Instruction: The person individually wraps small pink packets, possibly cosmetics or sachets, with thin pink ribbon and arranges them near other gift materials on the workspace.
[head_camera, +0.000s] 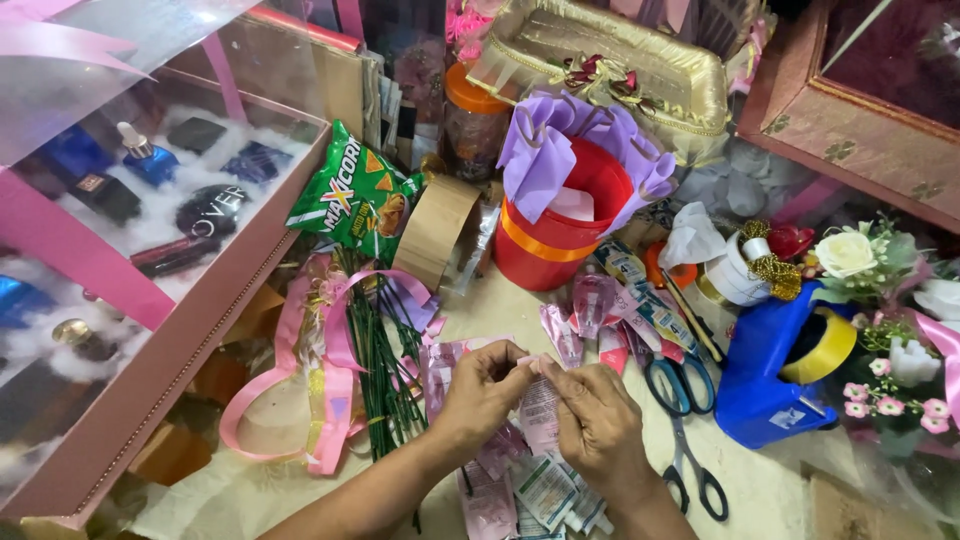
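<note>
Centrally, left hand (487, 388), right hand (597, 420), pinching pink sachet (540, 408)

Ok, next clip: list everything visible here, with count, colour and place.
sachet: one, pink and white, pinched by both hands
loose sachets: many, pink, scattered mid-table
scissors: one, blue handles, right of hands
tape dispenser: one, blue, right
bucket: one, red, purple paper inside, centre back
snack bag: one, green, left of bucket
tape roll: one, brown, beside the bag
green stems: bundle, left of hands
pink ribbon: one, by the stems
gift box: one, pink, left
left hand: on the sachet
right hand: on the sachet
</note>
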